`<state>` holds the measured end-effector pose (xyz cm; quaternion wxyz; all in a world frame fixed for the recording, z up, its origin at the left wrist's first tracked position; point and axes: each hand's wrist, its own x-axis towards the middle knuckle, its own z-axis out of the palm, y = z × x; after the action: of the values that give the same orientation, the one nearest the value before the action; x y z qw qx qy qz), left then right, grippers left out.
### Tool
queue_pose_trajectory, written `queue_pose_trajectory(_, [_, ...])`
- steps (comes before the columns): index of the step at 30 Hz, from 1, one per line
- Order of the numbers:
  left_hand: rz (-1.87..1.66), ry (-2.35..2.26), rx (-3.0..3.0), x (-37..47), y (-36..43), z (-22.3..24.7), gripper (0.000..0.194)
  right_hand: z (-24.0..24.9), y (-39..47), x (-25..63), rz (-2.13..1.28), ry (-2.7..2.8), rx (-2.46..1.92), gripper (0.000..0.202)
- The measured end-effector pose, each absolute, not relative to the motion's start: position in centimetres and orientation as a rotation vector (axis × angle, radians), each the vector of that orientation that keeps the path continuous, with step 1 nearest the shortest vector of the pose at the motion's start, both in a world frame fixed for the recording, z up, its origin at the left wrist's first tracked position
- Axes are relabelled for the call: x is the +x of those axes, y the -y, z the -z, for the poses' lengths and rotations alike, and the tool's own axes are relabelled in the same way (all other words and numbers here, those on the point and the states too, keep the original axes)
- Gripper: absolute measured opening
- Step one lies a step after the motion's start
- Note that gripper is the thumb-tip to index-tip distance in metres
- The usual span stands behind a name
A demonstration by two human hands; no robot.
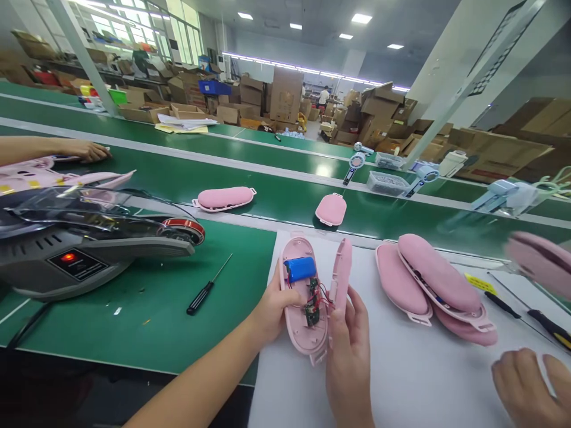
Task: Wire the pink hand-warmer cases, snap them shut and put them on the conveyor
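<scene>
Opened out over the white mat, a pink oval device shows its inside. My left hand (273,309) is closed on the pink shell half (307,339), thumb over its rim. Inside that half lie a blue battery (300,269) and a green circuit board (313,312) with red and black wires. My right hand (350,351) grips the other pink half (342,273), held on edge just to the right. Wires run between the two halves.
Pink devices (439,279) are piled on the white mat (401,380); two more lie on the green belt (285,208). A screwdriver (200,297) and grey machine (89,255) are left. A co-worker's hand (530,386) is lower right, another (87,150) far left.
</scene>
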<state>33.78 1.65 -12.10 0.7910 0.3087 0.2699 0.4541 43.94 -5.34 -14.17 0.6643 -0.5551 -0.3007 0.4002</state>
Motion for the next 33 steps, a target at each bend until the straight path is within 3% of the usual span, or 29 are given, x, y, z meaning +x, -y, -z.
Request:
queue_pose_trajectory(7, [-1.033, -0.455, 0.680, 33.4, -1.5, 12.4, 0.065, 15.5, 5.7, 43.5, -0.785, 0.728, -1.123, 0.053])
queue_pose_trajectory(19, [-1.056, -0.351, 0.645, 33.1, -1.7, 12.6, 0.087, 16.8, 5.9, 43.9, -0.722, 0.869, -0.925, 0.063])
queue_pose_trajectory(29, [-1.055, -0.385, 0.595, 33.0, -1.5, 12.0, 0.088, 16.2, 5.8, 43.6, -0.714, 0.942, -0.949, 0.061])
queue_pose_trajectory(33, [-1.056, -0.394, 0.624, 33.0, -1.5, 11.6, 0.083, 15.9, 5.5, 43.1, -0.459, 1.081, -1.156, 0.067])
